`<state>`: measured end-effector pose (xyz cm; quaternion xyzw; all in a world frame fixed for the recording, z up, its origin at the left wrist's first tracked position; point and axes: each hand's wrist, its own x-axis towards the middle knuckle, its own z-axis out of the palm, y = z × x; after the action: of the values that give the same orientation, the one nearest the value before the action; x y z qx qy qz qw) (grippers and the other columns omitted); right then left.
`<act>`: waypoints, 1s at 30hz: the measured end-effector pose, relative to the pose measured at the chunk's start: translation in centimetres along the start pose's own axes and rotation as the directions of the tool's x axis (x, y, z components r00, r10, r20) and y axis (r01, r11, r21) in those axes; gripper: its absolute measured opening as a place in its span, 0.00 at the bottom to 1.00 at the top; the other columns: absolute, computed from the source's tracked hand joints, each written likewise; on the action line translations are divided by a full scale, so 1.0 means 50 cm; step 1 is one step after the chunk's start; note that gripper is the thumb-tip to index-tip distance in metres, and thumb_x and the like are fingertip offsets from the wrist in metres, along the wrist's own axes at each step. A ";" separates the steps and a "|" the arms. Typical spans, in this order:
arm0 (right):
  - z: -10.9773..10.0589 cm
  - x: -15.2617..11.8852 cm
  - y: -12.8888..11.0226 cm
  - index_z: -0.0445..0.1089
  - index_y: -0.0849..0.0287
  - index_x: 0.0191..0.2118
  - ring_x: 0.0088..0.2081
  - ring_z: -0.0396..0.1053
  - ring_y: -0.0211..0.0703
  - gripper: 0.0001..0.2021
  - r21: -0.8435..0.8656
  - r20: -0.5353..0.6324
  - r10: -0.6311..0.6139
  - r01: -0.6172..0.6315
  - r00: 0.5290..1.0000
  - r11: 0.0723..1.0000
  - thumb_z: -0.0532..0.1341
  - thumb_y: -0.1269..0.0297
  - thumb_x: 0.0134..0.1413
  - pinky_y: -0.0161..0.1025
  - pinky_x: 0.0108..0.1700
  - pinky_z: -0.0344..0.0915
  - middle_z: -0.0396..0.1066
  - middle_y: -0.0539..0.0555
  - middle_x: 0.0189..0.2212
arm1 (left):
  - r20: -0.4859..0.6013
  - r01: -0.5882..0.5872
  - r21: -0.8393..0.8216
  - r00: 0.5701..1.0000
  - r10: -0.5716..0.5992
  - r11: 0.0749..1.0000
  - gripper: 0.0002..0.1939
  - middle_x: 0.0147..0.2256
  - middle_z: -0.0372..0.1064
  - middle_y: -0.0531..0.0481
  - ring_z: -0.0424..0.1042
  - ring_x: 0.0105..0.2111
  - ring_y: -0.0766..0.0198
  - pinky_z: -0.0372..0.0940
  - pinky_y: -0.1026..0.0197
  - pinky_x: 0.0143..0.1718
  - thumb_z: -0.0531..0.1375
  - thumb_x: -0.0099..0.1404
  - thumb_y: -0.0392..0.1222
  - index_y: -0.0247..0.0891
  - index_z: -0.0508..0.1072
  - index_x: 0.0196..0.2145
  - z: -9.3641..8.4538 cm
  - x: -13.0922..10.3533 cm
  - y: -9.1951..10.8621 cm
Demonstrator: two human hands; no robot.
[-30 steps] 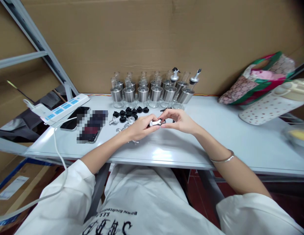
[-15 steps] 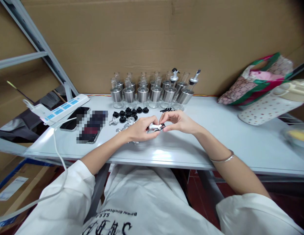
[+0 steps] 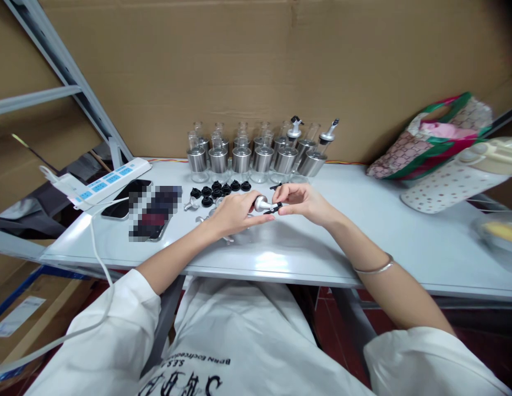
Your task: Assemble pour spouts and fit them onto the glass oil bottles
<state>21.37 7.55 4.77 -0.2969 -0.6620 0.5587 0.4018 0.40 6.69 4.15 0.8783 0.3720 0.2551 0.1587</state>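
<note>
Presently, a cardboard panel (image 3: 177, 66) backs the work area, and a white table (image 3: 342, 236) spans its width. The operator's white shirt (image 3: 239, 324) carries black lettering; BORN is readable, the remainder does not resolve. At the right, a patterned bag (image 3: 454, 144) sits near a dotted vacuum flask (image 3: 446, 184); no brand is legible on either. Steel-sleeved glass bottles (image 3: 241, 159) form rows at the rear; two bear pouring heads (image 3: 294, 132). The left hand (image 3: 235, 213) is partly closed, gripping a metal pourer spout (image 3: 262, 204) near its base, thumb extended. The right hand (image 3: 303, 202) is narrowed, with thumb and forefinger on the black flip cap at the spout's tip. Loose black stoppers (image 3: 217, 192) lie behind the left hand. The pourer spout is located between both hands, above the table. Compared with half a second ago, its rounded collar is more exposed; judged from this, the left grip is lighter and work centres on the black flip cap (image 3: 277, 207).
</note>
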 end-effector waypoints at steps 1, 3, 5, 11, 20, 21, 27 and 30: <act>-0.001 0.000 0.002 0.69 0.59 0.23 0.29 0.68 0.36 0.14 -0.002 -0.001 -0.006 0.006 1.000 1.000 0.75 0.63 0.33 0.38 0.35 0.67 0.72 0.49 0.27 | 0.002 -0.002 0.027 1.000 0.002 1.000 0.24 0.26 0.64 0.52 0.64 0.26 0.63 0.52 0.64 0.29 0.54 0.62 0.63 0.37 0.66 0.36 0.001 0.000 -0.001; -0.002 -0.001 0.003 0.69 0.59 0.24 0.30 0.68 0.37 0.15 -0.019 0.009 -0.028 0.028 1.000 0.999 0.74 0.61 0.34 0.38 0.35 0.67 0.72 0.50 0.27 | 0.000 -0.018 0.052 1.000 0.018 0.998 0.23 0.26 0.64 0.52 0.64 0.26 0.63 0.52 0.64 0.29 0.52 0.63 0.63 0.37 0.65 0.34 0.002 0.001 -0.004; -0.002 -0.004 0.003 0.68 0.59 0.26 0.30 0.68 0.37 0.15 -0.054 0.033 -0.056 0.058 0.998 0.997 0.74 0.61 0.35 0.38 0.36 0.67 0.71 0.50 0.28 | -0.011 -0.048 0.033 0.999 0.048 0.998 0.22 0.26 0.64 0.52 0.64 0.26 0.63 0.53 0.64 0.29 0.50 0.65 0.61 0.37 0.65 0.34 0.001 0.000 -0.009; 0.012 -0.012 -0.001 0.67 0.59 0.31 0.33 0.67 0.39 0.14 -0.294 0.052 -0.146 0.155 0.988 0.943 0.68 0.55 0.47 0.39 0.40 0.63 0.70 0.51 0.29 | -0.014 -0.101 -0.018 0.995 0.101 0.995 0.21 0.24 0.63 0.53 0.61 0.24 0.65 0.52 0.64 0.28 0.48 0.67 0.59 0.38 0.62 0.30 0.002 0.000 -0.026; 0.031 -0.013 -0.012 0.61 0.59 0.23 0.22 0.52 0.33 0.20 -0.611 0.095 -0.246 0.252 0.965 0.750 0.56 0.49 0.58 0.34 0.28 0.51 0.56 0.46 0.18 | 0.019 -0.060 -0.166 0.998 0.064 0.984 0.21 0.23 0.59 0.56 0.59 0.24 0.67 0.51 0.65 0.28 0.47 0.66 0.59 0.38 0.58 0.28 0.007 0.000 -0.019; 0.032 -0.013 -0.014 0.59 0.58 0.22 0.22 0.51 0.33 0.21 -0.619 0.094 -0.252 0.255 0.963 0.743 0.54 0.49 0.59 0.34 0.27 0.50 0.54 0.45 0.18 | 0.027 -0.060 -0.180 0.997 0.066 0.982 0.21 0.22 0.58 0.56 0.59 0.23 0.67 0.51 0.65 0.28 0.47 0.66 0.60 0.38 0.58 0.27 0.007 0.000 -0.018; 0.036 -0.012 -0.021 0.57 0.58 0.21 0.21 0.50 0.33 0.23 -0.615 0.088 -0.222 0.228 0.971 0.755 0.52 0.48 0.60 0.34 0.26 0.50 0.53 0.45 0.17 | 0.002 -0.066 -0.221 0.998 0.068 0.973 0.17 0.22 0.56 0.58 0.56 0.22 0.70 0.50 0.66 0.27 0.52 0.63 0.55 0.38 0.58 0.27 0.005 0.000 -0.014; 0.035 -0.012 -0.019 0.58 0.58 0.21 0.22 0.51 0.33 0.21 -0.604 0.079 -0.211 0.215 0.974 0.767 0.54 0.49 0.59 0.34 0.27 0.50 0.54 0.45 0.17 | -0.001 -0.067 -0.202 0.998 0.068 0.977 0.16 0.23 0.57 0.57 0.57 0.23 0.69 0.51 0.66 0.28 0.52 0.63 0.54 0.38 0.59 0.27 0.003 -0.001 -0.014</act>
<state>20.22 5.96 5.49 -0.3314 -0.8371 0.2676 0.3432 0.08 7.12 3.69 0.8706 0.3137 0.2939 0.2394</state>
